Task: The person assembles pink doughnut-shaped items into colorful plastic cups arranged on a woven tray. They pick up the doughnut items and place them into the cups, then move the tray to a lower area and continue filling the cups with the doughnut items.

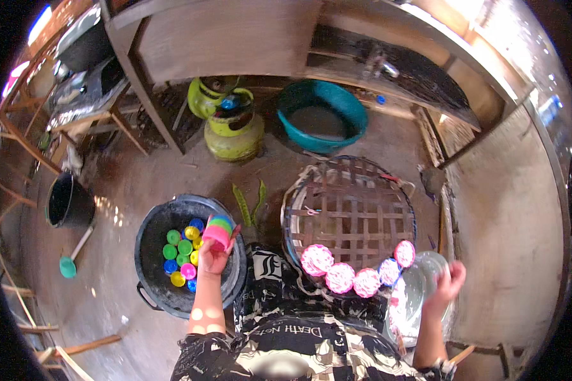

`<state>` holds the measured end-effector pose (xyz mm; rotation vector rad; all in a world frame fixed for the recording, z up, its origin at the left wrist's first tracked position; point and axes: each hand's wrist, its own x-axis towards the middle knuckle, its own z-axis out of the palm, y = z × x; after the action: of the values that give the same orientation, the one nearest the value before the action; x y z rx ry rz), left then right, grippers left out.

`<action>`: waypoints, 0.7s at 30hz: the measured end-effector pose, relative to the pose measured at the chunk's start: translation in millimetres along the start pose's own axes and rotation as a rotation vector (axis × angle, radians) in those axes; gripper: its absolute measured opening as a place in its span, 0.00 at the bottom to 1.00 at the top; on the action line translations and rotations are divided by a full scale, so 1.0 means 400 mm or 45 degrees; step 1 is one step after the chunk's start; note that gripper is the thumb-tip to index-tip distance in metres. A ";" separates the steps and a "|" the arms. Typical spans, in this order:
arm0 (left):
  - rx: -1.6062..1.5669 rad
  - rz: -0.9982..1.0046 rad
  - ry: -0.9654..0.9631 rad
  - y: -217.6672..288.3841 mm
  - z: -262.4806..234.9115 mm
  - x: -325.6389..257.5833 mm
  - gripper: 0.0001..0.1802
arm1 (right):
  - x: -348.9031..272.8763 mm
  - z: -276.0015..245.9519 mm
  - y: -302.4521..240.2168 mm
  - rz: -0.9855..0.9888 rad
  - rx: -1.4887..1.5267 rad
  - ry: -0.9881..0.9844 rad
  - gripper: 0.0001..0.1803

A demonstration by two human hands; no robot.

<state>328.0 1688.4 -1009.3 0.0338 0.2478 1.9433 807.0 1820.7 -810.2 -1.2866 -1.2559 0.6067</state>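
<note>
My left hand (215, 259) is closed around a nested stack of small plastic cups (218, 231), pink, green and blue, above a black tub (147, 244). Loose green, yellow, blue and pink cups (183, 247) lie inside that tub. To the right, my right hand (450, 283) is over a pale, see-through basin (419, 286) with white and pink stuff in it. Its fingers are bent together, slightly blurred; anything between them is too small to make out. Several pink-and-white round pieces (340, 277) line the near edge of a woven bamboo tray (353, 209); one has a blue rim.
Beyond the tray stands a teal basin (324, 120), beside a green gas cylinder (234, 136). Two long green pods (241, 203) lie on the floor. At the left are a dark bucket (68, 200) and a teal-ended dipper (68, 267). Wooden posts and shelves frame the back.
</note>
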 end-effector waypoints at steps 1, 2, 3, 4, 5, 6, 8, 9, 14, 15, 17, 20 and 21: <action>0.108 -0.057 -0.001 -0.015 0.110 0.019 0.42 | 0.015 0.063 -0.064 -0.080 0.101 -0.248 0.11; 0.112 -0.140 -0.090 -0.038 0.213 0.028 0.43 | 0.015 0.134 -0.124 -0.292 -0.032 -0.515 0.14; 0.198 -0.172 -0.202 -0.069 0.308 0.039 0.42 | 0.001 0.182 -0.192 -0.393 -0.228 -0.836 0.18; 0.279 -0.205 -0.225 -0.105 0.393 0.042 0.41 | -0.012 0.234 -0.251 -0.475 -0.224 -1.151 0.26; 0.249 -0.222 -0.272 -0.143 0.464 0.039 0.35 | -0.025 0.301 -0.298 -0.868 -0.320 -1.244 0.33; 0.162 -0.288 -0.297 -0.173 0.520 0.032 0.29 | -0.053 0.355 -0.339 -0.969 -0.312 -1.268 0.35; 0.086 -0.300 -0.115 -0.224 0.595 0.007 0.25 | -0.091 0.424 -0.401 -1.149 -0.410 -1.294 0.39; 0.124 -0.246 -0.057 -0.236 0.618 -0.002 0.24 | -0.099 0.444 -0.420 -1.235 -0.546 -1.294 0.40; 0.322 -0.063 -0.008 -0.226 0.626 -0.059 0.17 | -0.105 0.459 -0.443 -1.184 -0.381 -1.470 0.38; 0.322 -0.084 0.060 -0.226 0.615 -0.074 0.17 | -0.103 0.456 -0.441 -1.159 -0.338 -1.496 0.38; 0.295 -0.143 0.125 -0.221 0.592 -0.089 0.17 | -0.096 0.451 -0.435 -1.055 -0.355 -1.534 0.38; 0.139 -0.201 0.132 -0.199 0.563 -0.089 0.16 | -0.055 0.461 -0.415 -0.723 -0.162 -1.514 0.34; 0.136 -0.182 0.148 -0.187 0.553 -0.091 0.16 | -0.037 0.465 -0.401 -0.579 -0.127 -1.531 0.34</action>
<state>441.5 1716.4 -803.7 -0.0258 0.4202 1.7909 586.5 1833.6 -701.9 -0.5837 -2.4832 1.0322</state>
